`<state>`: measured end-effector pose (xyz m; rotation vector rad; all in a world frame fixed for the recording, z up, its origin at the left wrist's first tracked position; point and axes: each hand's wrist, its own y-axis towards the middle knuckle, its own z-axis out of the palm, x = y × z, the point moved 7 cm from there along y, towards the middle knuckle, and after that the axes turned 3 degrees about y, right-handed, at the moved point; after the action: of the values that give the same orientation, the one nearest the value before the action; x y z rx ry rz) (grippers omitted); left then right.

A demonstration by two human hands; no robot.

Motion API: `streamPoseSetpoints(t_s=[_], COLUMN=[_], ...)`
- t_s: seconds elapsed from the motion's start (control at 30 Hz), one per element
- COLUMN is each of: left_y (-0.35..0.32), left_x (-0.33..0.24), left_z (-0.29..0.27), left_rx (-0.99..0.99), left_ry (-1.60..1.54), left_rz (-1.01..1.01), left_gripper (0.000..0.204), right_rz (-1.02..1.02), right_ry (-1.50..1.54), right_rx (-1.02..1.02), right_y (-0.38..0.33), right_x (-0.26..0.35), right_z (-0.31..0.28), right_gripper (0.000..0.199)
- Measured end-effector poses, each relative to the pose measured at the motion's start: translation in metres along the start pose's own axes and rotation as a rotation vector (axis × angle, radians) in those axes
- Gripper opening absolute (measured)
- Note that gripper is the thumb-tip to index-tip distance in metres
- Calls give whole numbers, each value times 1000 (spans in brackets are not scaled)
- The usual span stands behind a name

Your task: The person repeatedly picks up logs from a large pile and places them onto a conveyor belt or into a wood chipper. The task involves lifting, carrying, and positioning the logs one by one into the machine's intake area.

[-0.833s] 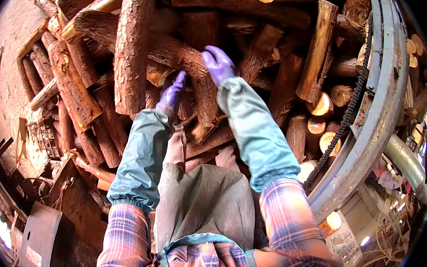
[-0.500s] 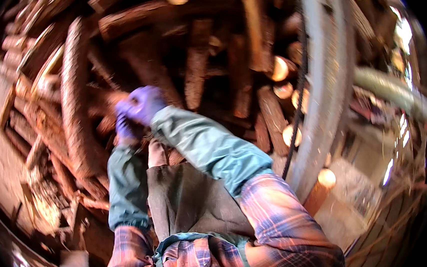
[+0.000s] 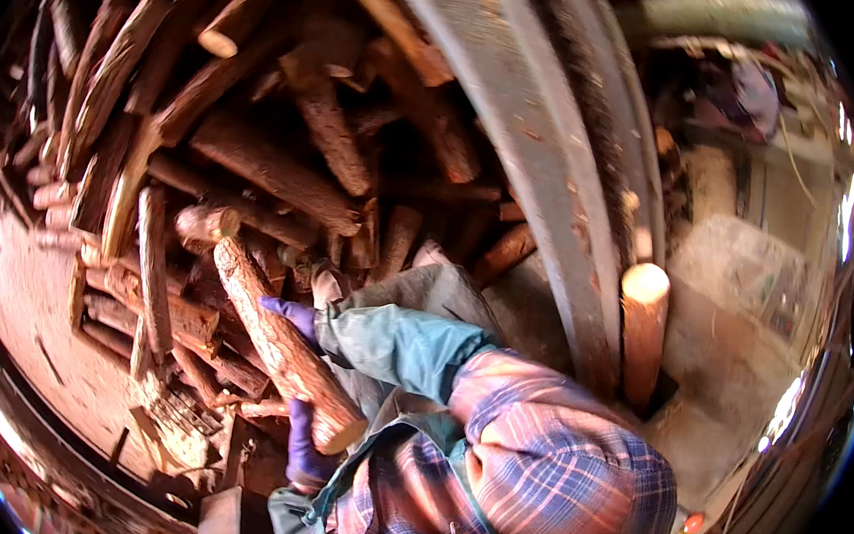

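Two gloved grips, left (image 3: 304, 448) and right (image 3: 288, 313), clamped on rough-barked log (image 3: 281, 341), slanting before chest; packed woodpile (image 3: 235, 152) left, curved rail (image 3: 544, 176) right, little room between.

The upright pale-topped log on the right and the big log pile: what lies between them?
In the head view, a curved grey metal rail runs between the upright log and the log pile.

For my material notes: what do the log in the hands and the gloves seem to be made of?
Log: raw wood, with rough reddish bark and a pale cut end. Gloves, right hand and left hand: smooth purple, probably rubber or nitrile; the exact kind isn't clear.
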<state>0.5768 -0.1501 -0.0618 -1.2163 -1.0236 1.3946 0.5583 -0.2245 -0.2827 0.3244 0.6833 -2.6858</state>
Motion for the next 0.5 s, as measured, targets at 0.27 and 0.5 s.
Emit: streamPoseSetpoints(t_s=[0.27,0.5], left_y=[18,-32], left_x=[68,113], left_z=[114,310], left_rx=[541,926], left_ry=[1053,1017], left_rz=[783,690], left_gripper=[38,40], right_rz=[-808,-1265], right_ry=[-737,-1787], right_rx=[135,-540], right_y=[-228,-574], right_x=[228,286], right_z=[123,331], right_gripper=[35,72])
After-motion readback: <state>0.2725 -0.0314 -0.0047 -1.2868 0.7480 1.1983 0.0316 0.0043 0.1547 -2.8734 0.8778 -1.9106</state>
